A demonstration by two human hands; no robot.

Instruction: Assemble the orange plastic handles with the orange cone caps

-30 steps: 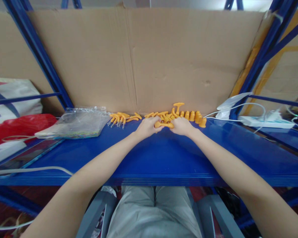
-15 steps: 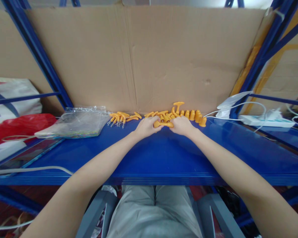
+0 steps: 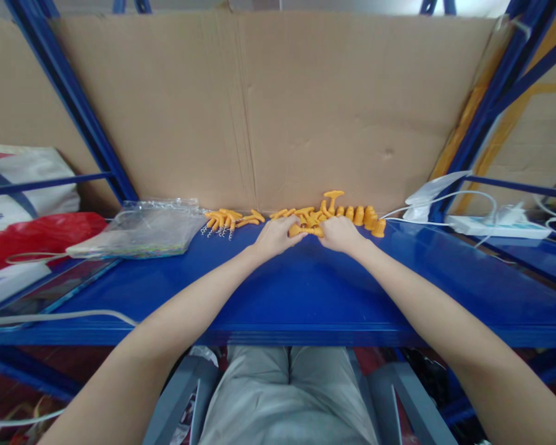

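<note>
Near the back of the blue shelf, my left hand (image 3: 276,236) and my right hand (image 3: 340,233) are close together, both with curled fingers. Between them is a yellow plastic corkscrew part (image 3: 305,230), gripped from both sides. Whether it is one piece or two joined pieces I cannot tell. Behind my hands lies a row of yellow T-shaped handles (image 3: 308,215), partly hidden by the fingers. Right of my right hand stand several yellow caps (image 3: 359,216). Off to the left, several yellow corkscrews (image 3: 221,219) lie with their metal spirals toward me.
A cardboard sheet (image 3: 333,111) forms the back wall. On the left lie clear plastic bags (image 3: 143,228) and a red bag (image 3: 69,235). A white power strip (image 3: 500,227) with cables sits at the right. The blue shelf (image 3: 301,296) has its front edge before my lap.
The hands stay in nearly the same place, with the yellow part still between them. It has shifted only slightly.
</note>
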